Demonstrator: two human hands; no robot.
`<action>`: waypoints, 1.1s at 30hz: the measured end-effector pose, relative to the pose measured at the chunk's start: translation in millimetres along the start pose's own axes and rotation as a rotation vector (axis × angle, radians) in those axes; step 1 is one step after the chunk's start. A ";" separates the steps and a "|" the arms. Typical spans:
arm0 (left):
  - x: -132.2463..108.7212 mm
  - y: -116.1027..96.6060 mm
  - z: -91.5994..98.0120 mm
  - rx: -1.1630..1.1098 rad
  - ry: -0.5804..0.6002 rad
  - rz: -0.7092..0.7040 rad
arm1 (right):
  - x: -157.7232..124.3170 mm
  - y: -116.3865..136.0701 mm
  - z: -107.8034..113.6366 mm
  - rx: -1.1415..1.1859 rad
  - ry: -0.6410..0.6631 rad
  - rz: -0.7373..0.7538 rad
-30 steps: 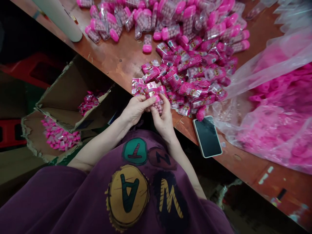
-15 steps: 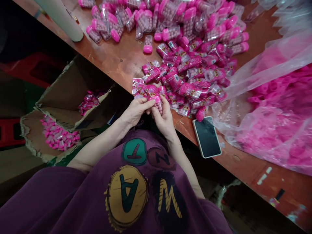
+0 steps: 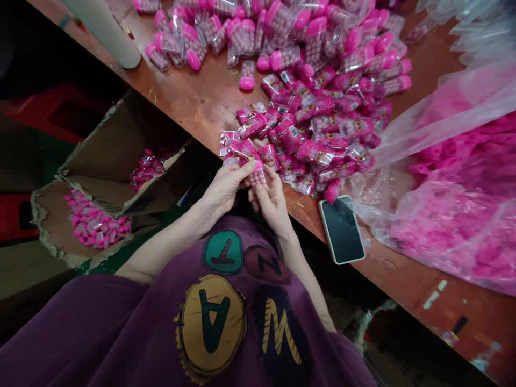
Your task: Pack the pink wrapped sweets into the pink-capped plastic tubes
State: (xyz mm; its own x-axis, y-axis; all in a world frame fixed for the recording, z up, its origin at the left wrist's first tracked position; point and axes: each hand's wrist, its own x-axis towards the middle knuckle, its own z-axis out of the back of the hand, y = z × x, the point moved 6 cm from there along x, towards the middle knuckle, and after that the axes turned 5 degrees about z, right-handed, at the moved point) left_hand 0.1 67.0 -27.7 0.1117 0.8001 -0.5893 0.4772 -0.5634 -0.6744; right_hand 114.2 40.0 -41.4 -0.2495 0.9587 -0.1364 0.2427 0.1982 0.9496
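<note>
At table (image 3: 217,102) edge: one pink-topped bottle (image 3: 258,177), gripped by left hand (image 3: 226,185) and right hand (image 3: 272,200); wrapped bottles (image 3: 318,134) just beyond.

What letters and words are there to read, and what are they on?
"T": teal circle on the purple shirt.
"A": yellow circle on the shirt.
"N" or "Z", depending on the turn: maroon patch on the shirt.
"M" or "W", depending on which way up: dark patch on the shirt.
Pink packets: print too small and blurred to read.
</note>
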 end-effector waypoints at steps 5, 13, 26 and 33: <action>-3.5 -1.7 -2.5 0.046 -0.045 -0.069 | -4.2 -7.4 -10.9 0.195 0.020 -0.070; -3.4 6.1 3.8 0.048 -0.069 -0.052 | -3.9 -11.5 -12.0 0.018 -0.058 -0.049; 4.0 5.8 24.7 0.026 -0.150 -0.039 | -4.9 -8.9 -8.3 -0.455 -0.024 0.173; -1.4 8.1 16.5 -0.100 -0.094 0.014 | -2.7 -10.9 -11.7 -0.319 -0.035 0.149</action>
State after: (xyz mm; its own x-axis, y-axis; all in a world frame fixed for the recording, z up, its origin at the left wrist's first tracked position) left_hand -10.5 57.9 -39.7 0.0389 0.7668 -0.6407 0.5611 -0.5474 -0.6209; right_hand 101.3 32.8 -48.0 -0.1999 0.9798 0.0059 -0.0322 -0.0126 0.9994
